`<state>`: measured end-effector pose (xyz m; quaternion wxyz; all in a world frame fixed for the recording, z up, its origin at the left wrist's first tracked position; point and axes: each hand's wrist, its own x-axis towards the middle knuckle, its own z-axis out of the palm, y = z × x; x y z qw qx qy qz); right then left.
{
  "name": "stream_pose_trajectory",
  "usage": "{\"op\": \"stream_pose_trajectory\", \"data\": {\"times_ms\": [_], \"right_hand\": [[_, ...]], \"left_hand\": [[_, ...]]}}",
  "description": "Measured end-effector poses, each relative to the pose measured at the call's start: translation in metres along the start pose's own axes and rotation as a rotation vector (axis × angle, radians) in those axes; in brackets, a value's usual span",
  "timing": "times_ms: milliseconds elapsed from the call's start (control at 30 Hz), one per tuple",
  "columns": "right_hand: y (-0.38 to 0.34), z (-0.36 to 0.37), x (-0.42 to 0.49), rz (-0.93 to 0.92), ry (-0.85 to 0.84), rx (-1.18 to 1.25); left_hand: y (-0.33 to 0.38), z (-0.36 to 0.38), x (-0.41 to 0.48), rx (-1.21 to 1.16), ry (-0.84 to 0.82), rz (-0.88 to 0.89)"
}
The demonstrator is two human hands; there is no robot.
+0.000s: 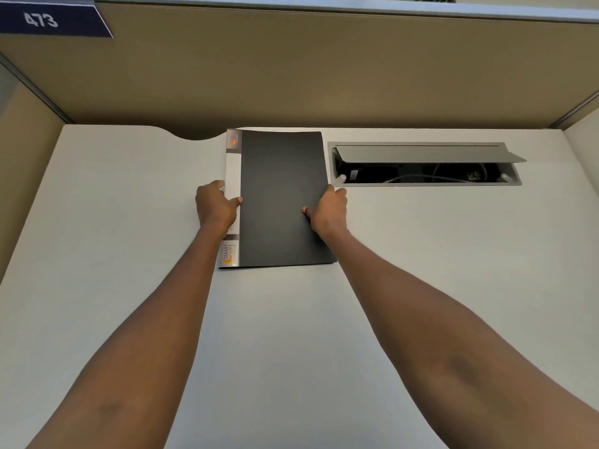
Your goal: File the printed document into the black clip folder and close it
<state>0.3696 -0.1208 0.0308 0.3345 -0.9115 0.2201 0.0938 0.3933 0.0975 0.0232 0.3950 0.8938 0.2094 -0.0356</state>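
The black clip folder (278, 176) lies closed and flat on the white desk (113, 222), its white spine label along the left edge. My left hand (215, 205) grips the spine edge, thumb on top of the label. My right hand (327, 210) holds the right edge, thumb pressed on the black cover. No printed document shows anywhere; whether one is inside the folder cannot be seen.
An open grey cable hatch (424, 163) with wires inside sits in the desk just right of the folder. Tan partition walls (291, 76) close off the back and sides. A curved cut-out (194, 136) notches the desk's back edge.
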Motion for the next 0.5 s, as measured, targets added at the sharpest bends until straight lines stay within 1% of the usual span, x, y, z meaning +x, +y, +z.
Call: {"op": "stream_pose_trajectory", "data": {"times_ms": [67, 200, 267, 400, 500], "right_hand": [[0.003, 0.003, -0.005, -0.040, 0.042, -0.050], [0.008, 0.006, -0.013, -0.152, 0.094, -0.276], [0.008, 0.005, -0.019, -0.215, 0.112, -0.352], [0.007, 0.003, -0.036, -0.295, 0.116, -0.394], [0.009, 0.004, -0.056, -0.338, 0.127, -0.381]], "left_hand": [[-0.001, 0.003, -0.004, 0.045, 0.021, 0.016], [-0.001, 0.004, -0.013, 0.105, 0.004, 0.021], [0.002, 0.002, -0.021, 0.134, 0.010, 0.031], [0.004, -0.003, -0.041, 0.201, 0.031, 0.122], [0.001, -0.002, -0.062, 0.255, 0.008, 0.164]]}}
